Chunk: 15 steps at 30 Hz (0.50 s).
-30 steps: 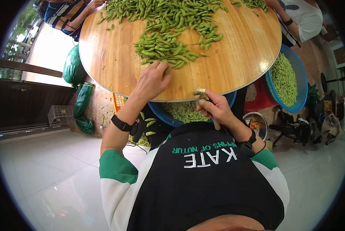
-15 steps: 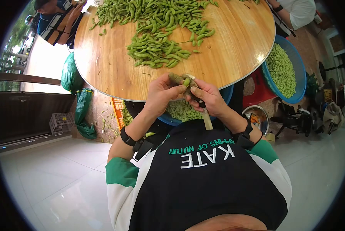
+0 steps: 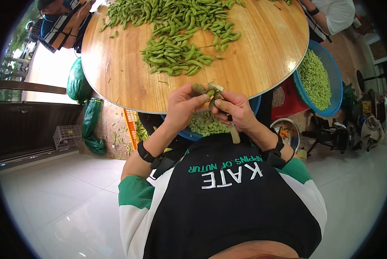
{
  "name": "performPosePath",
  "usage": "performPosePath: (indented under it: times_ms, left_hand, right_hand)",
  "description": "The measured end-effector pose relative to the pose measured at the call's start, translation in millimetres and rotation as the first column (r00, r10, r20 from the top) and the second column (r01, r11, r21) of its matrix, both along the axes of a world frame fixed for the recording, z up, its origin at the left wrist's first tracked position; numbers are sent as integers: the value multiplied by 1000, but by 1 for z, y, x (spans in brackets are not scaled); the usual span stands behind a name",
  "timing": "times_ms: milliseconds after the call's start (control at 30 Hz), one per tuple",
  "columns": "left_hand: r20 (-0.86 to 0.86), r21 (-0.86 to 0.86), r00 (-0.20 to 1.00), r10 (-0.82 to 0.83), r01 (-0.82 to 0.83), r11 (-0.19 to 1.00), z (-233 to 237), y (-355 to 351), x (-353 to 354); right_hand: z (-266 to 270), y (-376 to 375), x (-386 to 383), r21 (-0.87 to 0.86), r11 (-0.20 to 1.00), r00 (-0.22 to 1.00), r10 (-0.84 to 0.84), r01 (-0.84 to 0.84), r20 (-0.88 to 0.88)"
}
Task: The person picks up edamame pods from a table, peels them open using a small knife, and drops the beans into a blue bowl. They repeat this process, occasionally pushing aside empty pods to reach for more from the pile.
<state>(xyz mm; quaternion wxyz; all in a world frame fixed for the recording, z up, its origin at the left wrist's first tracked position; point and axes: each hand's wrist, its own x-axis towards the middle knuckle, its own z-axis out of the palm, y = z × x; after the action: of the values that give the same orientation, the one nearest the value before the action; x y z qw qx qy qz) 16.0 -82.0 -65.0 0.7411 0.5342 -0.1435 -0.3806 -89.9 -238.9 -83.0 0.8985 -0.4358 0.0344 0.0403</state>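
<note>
Left hand [image 3: 180,105] is off the pod pile [image 3: 176,54] on the table [image 3: 267,52], now pinching one green pod [image 3: 211,93] at the table's near edge, against right hand [image 3: 238,111], closed round a pale strip [image 3: 235,134]. So both hands now work one pod.

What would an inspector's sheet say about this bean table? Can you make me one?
Surface: round wooden table, shiny, partly covered.
Job's things: pile of green pods; shelled beans in a blue basin.
Clutter: greenish scraps on the floor.
Hands: left hand pinches a small green piece; right hand holds a pale stick-like thing, too unclear to name.
Cables: nothing clearly seen.
Surroundings: green bag at left; one person far left, another person far right.
</note>
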Motion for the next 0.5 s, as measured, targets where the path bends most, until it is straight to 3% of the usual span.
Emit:
performPosePath:
  times_ms: [33,100,133,233,267,300,333,400,433,500]
  left_hand:
    - [-2,-2,1000,0,0,1000,1,1,4]
    - [-323,-159,921,-218,175,972,4,2,12]
    - [-324,-160,921,-218,173,972,3,1,11]
    - [-227,-90,956,-185,169,982,-3,-6,7]
    - [244,65,961,-126,114,991,-6,-6,3]
    - [664,174,740,-111,-9,985,-4,-6,1]
    - [662,175,741,-109,-11,984,-2,-5,1]
    - [960,210,225,-169,-174,962,7,-2,2]
    - [960,209,224,-168,-175,962,9,-3,0]
    - [981,118,-113,-159,-308,944,10,-5,-4]
  right_hand:
    - [0,-2,-1,25,1000,1000,10,-10,-7]
    - [0,-8,-3,56,997,999,45,-44,-7]
    - [1,-9,-3,88,993,997,76,-75,-3]
    - [8,-10,-3,182,982,992,60,-39,-108]
    - [8,-10,-4,184,982,992,56,-35,-110]
    - [8,-10,-6,208,977,989,68,-40,-130]
    - [7,-10,-6,231,972,986,85,-49,-147]
    - [5,-11,-4,282,958,981,108,-60,-159]
    - [5,-12,-4,328,942,977,128,-67,-168]
    - [6,-10,-3,376,925,975,131,-55,-180]
